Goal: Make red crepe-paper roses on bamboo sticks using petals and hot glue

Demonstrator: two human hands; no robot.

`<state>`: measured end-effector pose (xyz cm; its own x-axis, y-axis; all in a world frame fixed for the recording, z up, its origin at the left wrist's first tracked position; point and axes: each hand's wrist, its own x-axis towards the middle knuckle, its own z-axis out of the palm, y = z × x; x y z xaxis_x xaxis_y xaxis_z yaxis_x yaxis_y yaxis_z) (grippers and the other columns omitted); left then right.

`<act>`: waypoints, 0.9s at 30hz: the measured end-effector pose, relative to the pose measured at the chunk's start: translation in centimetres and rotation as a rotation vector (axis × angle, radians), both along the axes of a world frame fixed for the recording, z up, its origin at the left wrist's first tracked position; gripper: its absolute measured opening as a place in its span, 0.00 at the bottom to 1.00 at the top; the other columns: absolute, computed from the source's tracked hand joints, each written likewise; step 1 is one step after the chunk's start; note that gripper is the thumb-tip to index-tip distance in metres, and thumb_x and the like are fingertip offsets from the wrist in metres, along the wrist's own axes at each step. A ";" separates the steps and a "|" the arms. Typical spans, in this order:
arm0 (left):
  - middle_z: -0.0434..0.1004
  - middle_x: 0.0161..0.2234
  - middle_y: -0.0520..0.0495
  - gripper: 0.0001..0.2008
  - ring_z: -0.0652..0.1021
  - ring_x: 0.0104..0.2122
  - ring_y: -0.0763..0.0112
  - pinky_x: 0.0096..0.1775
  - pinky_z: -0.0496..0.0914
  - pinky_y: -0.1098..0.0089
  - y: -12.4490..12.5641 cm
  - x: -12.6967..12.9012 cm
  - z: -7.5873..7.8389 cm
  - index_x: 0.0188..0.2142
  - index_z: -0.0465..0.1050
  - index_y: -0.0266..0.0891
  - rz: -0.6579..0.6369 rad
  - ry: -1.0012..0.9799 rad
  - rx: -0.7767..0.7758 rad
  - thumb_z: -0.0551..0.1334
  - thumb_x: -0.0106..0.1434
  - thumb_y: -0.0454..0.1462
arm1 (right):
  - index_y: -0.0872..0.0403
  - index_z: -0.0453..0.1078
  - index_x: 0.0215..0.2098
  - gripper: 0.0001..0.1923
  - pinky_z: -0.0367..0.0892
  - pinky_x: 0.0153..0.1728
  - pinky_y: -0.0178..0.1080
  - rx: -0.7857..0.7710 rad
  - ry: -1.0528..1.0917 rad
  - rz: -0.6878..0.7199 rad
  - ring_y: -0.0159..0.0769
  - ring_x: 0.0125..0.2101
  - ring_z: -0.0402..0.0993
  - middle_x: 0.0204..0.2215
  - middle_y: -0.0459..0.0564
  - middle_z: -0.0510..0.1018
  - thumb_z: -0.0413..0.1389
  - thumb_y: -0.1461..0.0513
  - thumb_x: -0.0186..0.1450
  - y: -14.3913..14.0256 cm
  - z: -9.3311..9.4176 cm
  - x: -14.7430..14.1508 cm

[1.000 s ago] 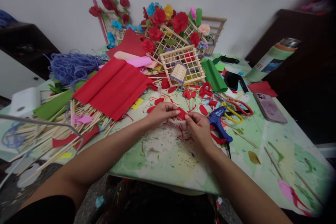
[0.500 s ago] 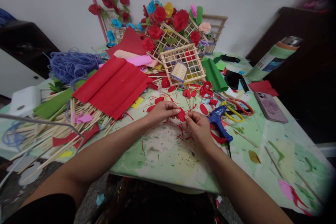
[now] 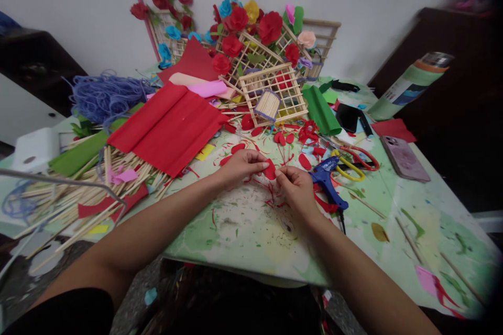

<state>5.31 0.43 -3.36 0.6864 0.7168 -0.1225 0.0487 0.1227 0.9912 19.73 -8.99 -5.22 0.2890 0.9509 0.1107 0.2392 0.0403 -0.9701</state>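
Note:
A small oval red paper petal is held up between my two hands, just above the table. My left hand pinches its left edge with thumb and forefinger. On the opposite side, the fingertips of my right hand pinch its right edge. Several loose red petals and thin red scraps lie on the table behind my hands. A blue glue gun rests close to the right of my right hand, and scissors with red and yellow handles lie beyond it.
Red crepe paper covers a heap of thin sticks at left, near tangled purple cord. Stick lattices with paper flowers lean at the back. A phone and a bottle are at right.
The red petal has turned slightly and shows more of its flat face. Both hands keep their pinch and have hardly moved.

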 end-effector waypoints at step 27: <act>0.76 0.29 0.46 0.13 0.73 0.30 0.65 0.30 0.60 0.69 0.9 -0.8 0.7 0.30 0.74 0.38 -0.205 0.762 0.869 0.53 0.61 0.40 | 0.58 0.70 0.37 0.15 0.61 0.42 0.45 -0.209 -1.186 -0.300 0.49 0.40 0.69 0.35 0.59 0.76 0.55 0.55 0.58 -3.8 5.1 8.0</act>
<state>4.53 1.31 -2.63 0.7594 0.6463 -0.0749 0.6057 -0.6602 0.4441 27.73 -12.74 -0.16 0.3228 0.8955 0.3065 0.9461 -0.2965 -0.1301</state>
